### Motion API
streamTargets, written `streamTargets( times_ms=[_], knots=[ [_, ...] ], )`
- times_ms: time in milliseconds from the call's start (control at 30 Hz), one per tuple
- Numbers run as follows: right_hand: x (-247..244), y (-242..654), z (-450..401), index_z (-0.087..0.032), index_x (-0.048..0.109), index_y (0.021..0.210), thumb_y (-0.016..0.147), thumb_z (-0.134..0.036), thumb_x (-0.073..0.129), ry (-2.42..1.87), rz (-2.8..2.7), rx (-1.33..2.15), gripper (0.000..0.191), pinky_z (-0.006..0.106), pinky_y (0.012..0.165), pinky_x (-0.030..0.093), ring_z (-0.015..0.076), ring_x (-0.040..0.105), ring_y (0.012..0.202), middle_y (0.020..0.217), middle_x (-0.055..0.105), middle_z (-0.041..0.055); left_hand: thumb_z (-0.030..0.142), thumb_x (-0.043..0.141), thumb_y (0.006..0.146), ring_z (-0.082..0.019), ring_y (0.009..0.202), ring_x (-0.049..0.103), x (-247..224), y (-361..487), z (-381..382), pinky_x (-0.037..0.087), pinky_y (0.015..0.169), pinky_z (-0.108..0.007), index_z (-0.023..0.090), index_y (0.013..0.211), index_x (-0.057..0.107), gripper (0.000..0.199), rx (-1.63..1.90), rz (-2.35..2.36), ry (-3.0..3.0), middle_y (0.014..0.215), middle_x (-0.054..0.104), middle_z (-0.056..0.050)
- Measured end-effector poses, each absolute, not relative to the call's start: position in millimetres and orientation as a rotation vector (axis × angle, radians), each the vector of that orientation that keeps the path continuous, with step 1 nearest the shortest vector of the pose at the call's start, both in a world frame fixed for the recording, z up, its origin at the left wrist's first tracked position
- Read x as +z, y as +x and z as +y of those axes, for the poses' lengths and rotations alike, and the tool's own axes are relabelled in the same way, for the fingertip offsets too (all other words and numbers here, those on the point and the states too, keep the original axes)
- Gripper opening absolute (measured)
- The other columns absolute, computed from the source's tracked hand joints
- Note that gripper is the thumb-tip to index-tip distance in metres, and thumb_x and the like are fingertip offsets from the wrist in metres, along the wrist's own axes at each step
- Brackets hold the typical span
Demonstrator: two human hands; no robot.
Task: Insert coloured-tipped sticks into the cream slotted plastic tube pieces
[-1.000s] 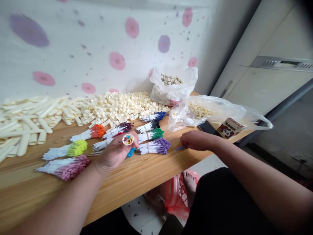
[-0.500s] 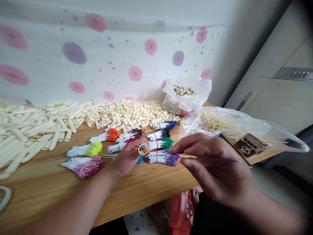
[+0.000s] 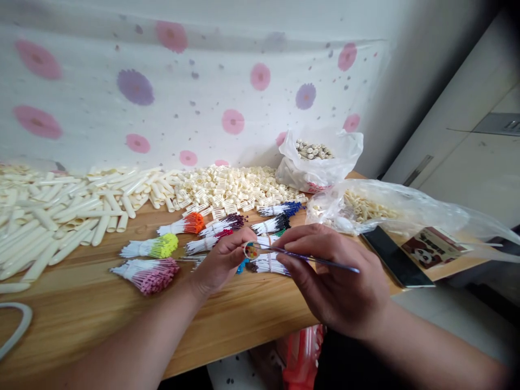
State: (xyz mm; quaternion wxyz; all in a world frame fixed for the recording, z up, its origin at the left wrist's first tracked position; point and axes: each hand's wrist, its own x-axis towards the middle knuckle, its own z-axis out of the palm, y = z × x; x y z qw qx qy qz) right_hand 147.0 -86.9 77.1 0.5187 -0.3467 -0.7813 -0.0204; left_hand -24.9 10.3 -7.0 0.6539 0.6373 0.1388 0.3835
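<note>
My left hand (image 3: pixel 221 260) is closed around a cream pen barrel (image 3: pixel 246 251), its round open end turned toward me. Several coloured tips show inside that opening. In my right hand (image 3: pixel 333 276), thumb and fingers pinch a thin, shiny purple tool that looks like tweezers (image 3: pixel 320 260). Its front end reaches the mouth of the barrel; the exact contact is too small to make out. Around my hands lie bundles of thin white pen refills with coloured tips: pink (image 3: pixel 152 275), yellow (image 3: pixel 166 246), orange (image 3: pixel 192 222), black (image 3: pixel 280 222) and dark blue (image 3: pixel 290 208). My hands partly cover other bundles.
Cream tubes (image 3: pixel 60 216) heap at the left, beside a pile of small cream clip parts (image 3: pixel 235 187). Two plastic bags (image 3: pixel 341 149) of parts stand back right. A black phone (image 3: pixel 394 257) and a panda-printed box (image 3: pixel 433 248) lie near the wooden table's (image 3: pixel 227 330) right edge.
My right hand has moved left, bringing the purple tool to the barrel's mouth. The view has shifted slightly, and the phone shows more fully. My left hand keeps its hold.
</note>
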Motion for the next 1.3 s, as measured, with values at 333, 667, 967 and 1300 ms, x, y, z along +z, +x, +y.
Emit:
streamTargets(
  times_ms=[333, 667, 967, 1300],
  knots=[
    [70.8, 145.6, -81.3, -0.019, 0.053, 0.092, 0.079, -0.005, 0.061, -0.778, -1.817, -0.057, 0.021, 0.025, 0.068, 0.055, 0.013, 0.065, 0.077, 0.081, 0.068, 0.003, 0.054, 0.059, 0.078, -0.017, 0.079, 0.044, -9.2, -26.8, 17.8, 0.036, 0.071, -0.028, 0.017, 0.074, 0.06, 0.038, 1.102, 0.484, 1.682, 0.081, 0.047, -0.002],
    [79.5, 148.6, -83.5, -0.014, 0.056, 0.09, 0.079, -0.004, 0.061, -0.672, -1.818, -0.026, 0.015, 0.025, 0.069, 0.055, 0.0143, 0.066, 0.078, 0.08, 0.067, 0.0065, 0.056, 0.062, 0.075, -0.014, 0.069, 0.041, -10.7, -23.1, 13.0, 0.036, 0.062, -0.026, 0.017, 0.071, 0.057, 0.039, 0.976, 0.399, 1.459, 0.072, 0.044, -0.001],
    [59.2, 246.1, -62.0, -0.019, 0.06, 0.08, 0.073, -0.001, 0.05, -1.661, -2.291, -0.164, 0.022, 0.026, 0.058, 0.042, 0.0148, 0.06, 0.066, 0.078, 0.064, 0.0013, 0.062, 0.07, 0.062, -0.012, 0.066, 0.044, -16.7, -23.5, 18.6, 0.038, 0.062, -0.026, 0.017, 0.073, 0.059, 0.048, 0.982, 0.448, 1.313, 0.071, 0.049, 0.0],
    [9.2, 255.9, -59.3, -0.018, 0.062, 0.089, 0.078, -0.005, 0.047, -1.911, -2.719, -0.038, 0.023, 0.024, 0.062, 0.039, 0.017, 0.061, 0.079, 0.092, 0.063, 0.0074, 0.036, 0.061, 0.082, -0.013, 0.068, 0.052, -7.7, -14.7, -4.1, 0.039, 0.065, -0.026, 0.018, 0.074, 0.061, 0.019, 0.769, 0.636, 1.769, 0.07, 0.058, 0.0]
  ],
)
